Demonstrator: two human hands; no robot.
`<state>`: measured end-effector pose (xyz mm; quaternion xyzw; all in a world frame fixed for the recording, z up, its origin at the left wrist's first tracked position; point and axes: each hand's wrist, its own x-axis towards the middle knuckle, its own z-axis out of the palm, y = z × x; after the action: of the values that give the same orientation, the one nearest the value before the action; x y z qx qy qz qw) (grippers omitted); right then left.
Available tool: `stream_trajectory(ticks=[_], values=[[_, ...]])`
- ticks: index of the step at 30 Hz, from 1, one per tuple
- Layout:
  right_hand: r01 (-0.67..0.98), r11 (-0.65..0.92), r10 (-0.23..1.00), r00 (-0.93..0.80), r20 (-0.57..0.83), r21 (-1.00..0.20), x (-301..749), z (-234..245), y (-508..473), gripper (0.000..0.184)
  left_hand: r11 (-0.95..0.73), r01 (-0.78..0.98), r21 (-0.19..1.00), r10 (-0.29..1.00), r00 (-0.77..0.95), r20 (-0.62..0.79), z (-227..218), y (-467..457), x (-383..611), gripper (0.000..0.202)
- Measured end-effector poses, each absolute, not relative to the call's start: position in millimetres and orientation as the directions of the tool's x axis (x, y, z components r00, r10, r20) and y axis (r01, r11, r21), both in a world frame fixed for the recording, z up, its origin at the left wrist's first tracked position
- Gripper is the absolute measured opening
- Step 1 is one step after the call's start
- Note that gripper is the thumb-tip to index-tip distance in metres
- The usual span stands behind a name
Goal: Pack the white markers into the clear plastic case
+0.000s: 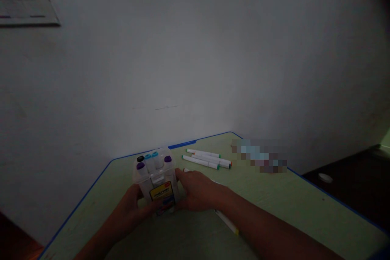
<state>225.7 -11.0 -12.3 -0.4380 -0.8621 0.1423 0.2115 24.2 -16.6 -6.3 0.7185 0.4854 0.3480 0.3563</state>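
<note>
Left hand [129, 211] and right hand [198, 191] hold clear marker case [157, 180] from two opposite sides, fingers curved around lower part. Grip from both sides keeps case upright, caps up, over green desk [283, 199]. Three loose markers [204, 158] lie beyond right hand, apart from case. Another marker [227, 222] lies partly under right forearm. Farther right, blurred object [258, 155]: cannot tell what.

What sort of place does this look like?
Probably a study corner or classroom: a green-topped desk with blue edging stands against a plain white wall, and on it are a clear case of markers and loose white markers.
</note>
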Motion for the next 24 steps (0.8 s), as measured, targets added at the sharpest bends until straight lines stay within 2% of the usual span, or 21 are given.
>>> stream_trajectory(ticks=[10,17,24], values=[[0.698,0.562,0.823,-0.522,0.222,-0.444,225,-9,-12,0.069,-0.263,0.474,0.840,0.949,0.284,0.137,-16,-11,19,0.042],[0.681,0.587,0.807,-0.532,0.256,-0.437,225,-14,-10,0.069,-0.289,0.443,0.849,0.944,0.281,0.175,-13,-15,23,0.041],[0.684,0.579,0.813,-0.527,0.248,-0.444,225,-12,-11,0.066,-0.294,0.473,0.831,0.932,0.336,0.138,-18,-9,17,0.044]])
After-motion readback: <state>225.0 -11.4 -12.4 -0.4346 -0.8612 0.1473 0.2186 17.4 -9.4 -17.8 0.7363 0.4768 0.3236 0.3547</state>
